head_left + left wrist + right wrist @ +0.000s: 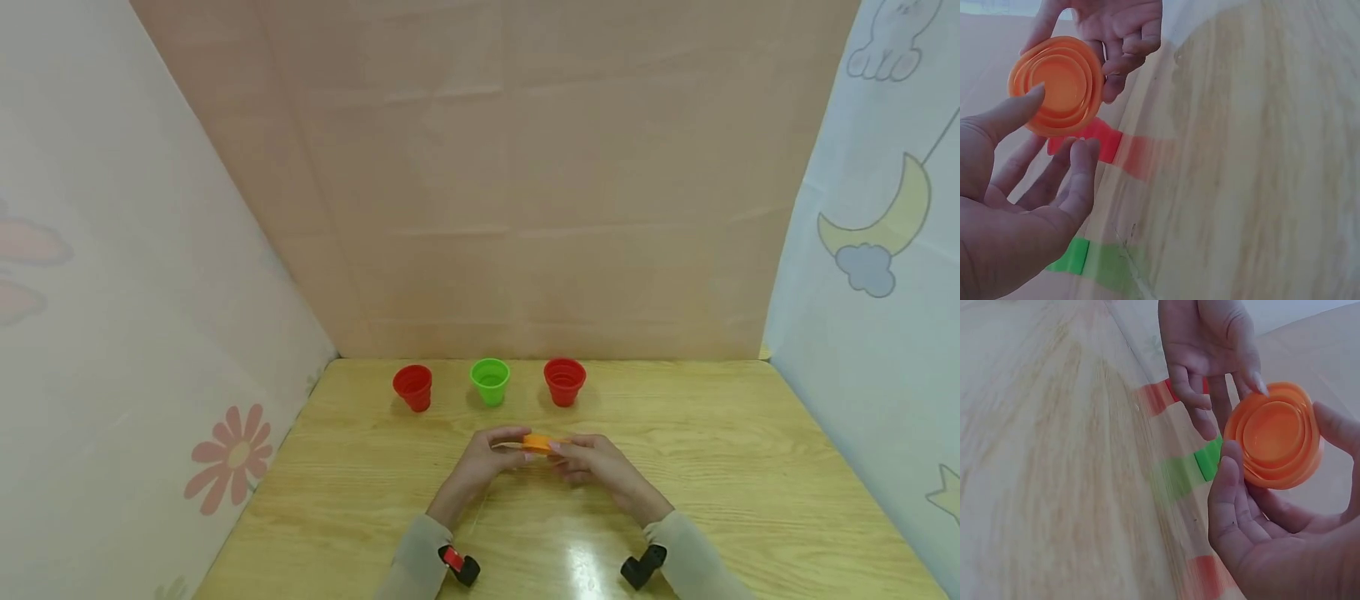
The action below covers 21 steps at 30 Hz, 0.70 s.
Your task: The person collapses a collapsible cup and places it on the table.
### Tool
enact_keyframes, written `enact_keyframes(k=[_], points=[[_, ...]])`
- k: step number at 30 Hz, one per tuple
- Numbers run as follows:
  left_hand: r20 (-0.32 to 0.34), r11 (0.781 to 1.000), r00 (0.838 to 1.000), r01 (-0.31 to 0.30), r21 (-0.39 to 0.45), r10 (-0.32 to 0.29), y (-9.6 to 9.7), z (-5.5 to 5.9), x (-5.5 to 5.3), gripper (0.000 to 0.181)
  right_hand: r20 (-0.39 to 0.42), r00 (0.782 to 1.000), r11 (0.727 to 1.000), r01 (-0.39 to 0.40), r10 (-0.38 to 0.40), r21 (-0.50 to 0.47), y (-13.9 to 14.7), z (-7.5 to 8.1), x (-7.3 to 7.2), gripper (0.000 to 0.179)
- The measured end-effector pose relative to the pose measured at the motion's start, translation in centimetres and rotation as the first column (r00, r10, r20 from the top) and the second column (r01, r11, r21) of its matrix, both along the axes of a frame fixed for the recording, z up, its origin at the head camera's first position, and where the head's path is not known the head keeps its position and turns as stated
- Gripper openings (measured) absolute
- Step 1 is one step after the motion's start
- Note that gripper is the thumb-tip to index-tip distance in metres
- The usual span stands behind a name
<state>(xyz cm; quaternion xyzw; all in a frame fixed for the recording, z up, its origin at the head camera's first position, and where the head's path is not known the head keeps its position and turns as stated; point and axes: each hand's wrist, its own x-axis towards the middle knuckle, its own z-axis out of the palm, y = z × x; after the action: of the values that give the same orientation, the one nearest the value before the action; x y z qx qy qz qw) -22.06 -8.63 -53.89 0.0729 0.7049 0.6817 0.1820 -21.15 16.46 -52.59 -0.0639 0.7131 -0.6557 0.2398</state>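
Both hands hold an orange collapsible cup (538,443), folded flat into rings, above the table in front of the person. My left hand (486,457) has its thumb over the cup's near rim, the fingers spread behind and below it. On the opposite side, my right hand (603,471) grips the cup's edge between thumb and fingers. In the right wrist view the open face of the folded cup (1275,432) shows, with the right thumb at one side of the rim. The left wrist view shows the same nested rings (1060,84).
Three expanded cups stand in a row near the table's back edge: a red cup (413,388) at left, a green cup (491,383) in the middle, another red cup (564,383) at right. The wooden table (750,467) meets a brown back panel (525,208) and printed side cloths.
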Motion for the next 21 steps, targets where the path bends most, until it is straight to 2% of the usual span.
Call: enact_keyframes(k=[6, 12, 16, 21], points=[[-0.040, 0.999, 0.998, -0.041, -0.006, 0.041, 0.13, -0.09, 0.00, 0.031, 0.054, 0.998, 0.999, -0.027, 0.029, -0.043, 0.08, 0.11, 0.00, 0.049], [-0.047, 0.998, 0.997, -0.059, 0.028, 0.060, 0.28, -0.02, 0.03, 0.031, 0.069, 0.995, 0.996, -0.067, 0.071, -0.067, 0.14, 0.13, -0.02, 0.062], [-0.066, 0.998, 0.995, -0.068, 0.016, 0.069, 0.25, 0.06, -0.01, 0.029, 0.034, 0.996, 0.996, -0.076, 0.077, -0.043, 0.02, 0.14, -0.19, 0.067], [-0.057, 0.997, 0.996, -0.071, -0.020, 0.069, 0.23, -0.12, 0.05, 0.027, -0.040, 0.999, 1.000, -0.010, 0.010, -0.017, 0.06, 0.03, -0.24, 0.064]])
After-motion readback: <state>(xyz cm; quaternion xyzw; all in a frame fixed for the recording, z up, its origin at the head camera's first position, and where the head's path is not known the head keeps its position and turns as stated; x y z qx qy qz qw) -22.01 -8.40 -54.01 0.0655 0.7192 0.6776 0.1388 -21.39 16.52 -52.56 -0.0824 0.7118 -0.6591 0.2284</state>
